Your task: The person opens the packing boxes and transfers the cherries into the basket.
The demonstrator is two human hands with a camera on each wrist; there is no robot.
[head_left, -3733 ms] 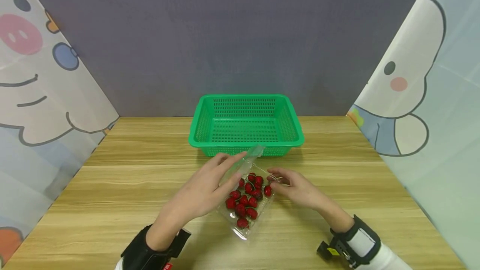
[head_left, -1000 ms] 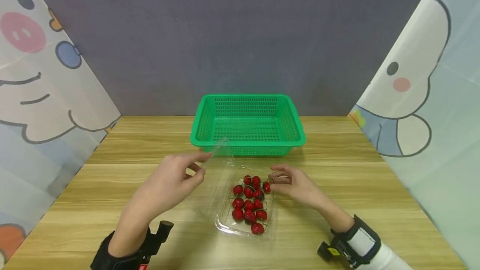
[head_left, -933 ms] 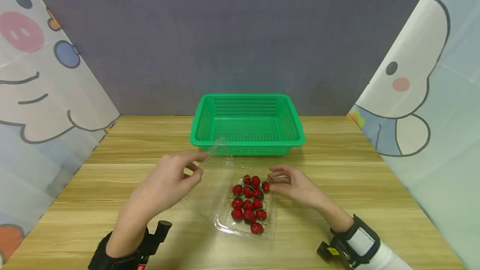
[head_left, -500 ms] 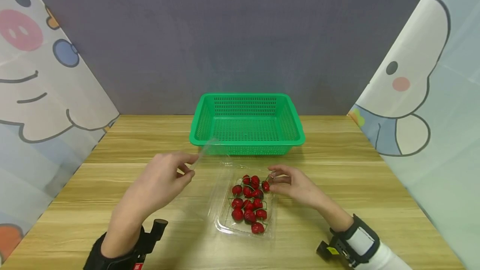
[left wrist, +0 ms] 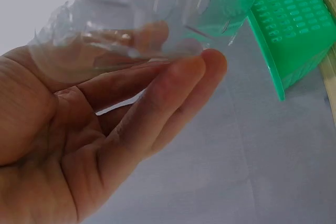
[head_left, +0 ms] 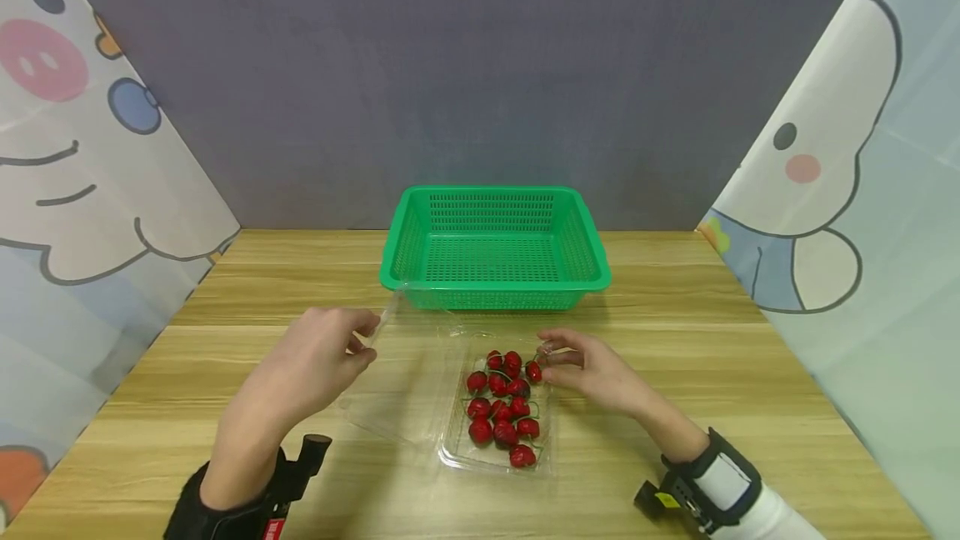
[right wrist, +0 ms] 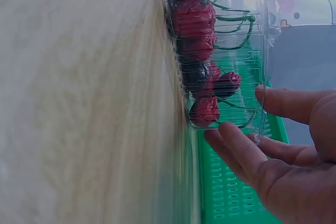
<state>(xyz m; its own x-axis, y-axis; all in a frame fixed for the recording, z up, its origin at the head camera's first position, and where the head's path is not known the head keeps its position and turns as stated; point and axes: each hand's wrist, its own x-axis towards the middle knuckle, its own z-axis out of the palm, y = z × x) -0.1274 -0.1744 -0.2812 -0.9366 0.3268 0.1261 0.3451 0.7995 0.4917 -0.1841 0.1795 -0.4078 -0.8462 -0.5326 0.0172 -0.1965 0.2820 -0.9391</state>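
A clear plastic clamshell box [head_left: 459,450] sits on the table with several red cherries [head_left: 505,433] with green stems in its tray. Its see-through lid [head_left: 405,373] is hinged up and leans out to the left. My left hand [head_left: 311,365] pinches the lid's outer edge between thumb and fingers; the left wrist view shows the plastic over the fingertips. At the tray's far right corner, my right hand [head_left: 592,369] holds the rim, thumb on the edge and fingers against the side wall in the right wrist view.
Just behind the box stands a green plastic basket [head_left: 495,287] with slotted walls and nothing in it. The wooden table [head_left: 675,340] meets a dark grey backdrop [head_left: 480,65] at the back. Cartoon-printed panels [head_left: 862,190] flank both sides.
The lid has swung from over the cherries out to the left and lower, with my left hand moving left along with it. My right hand has stayed at the tray's right side.
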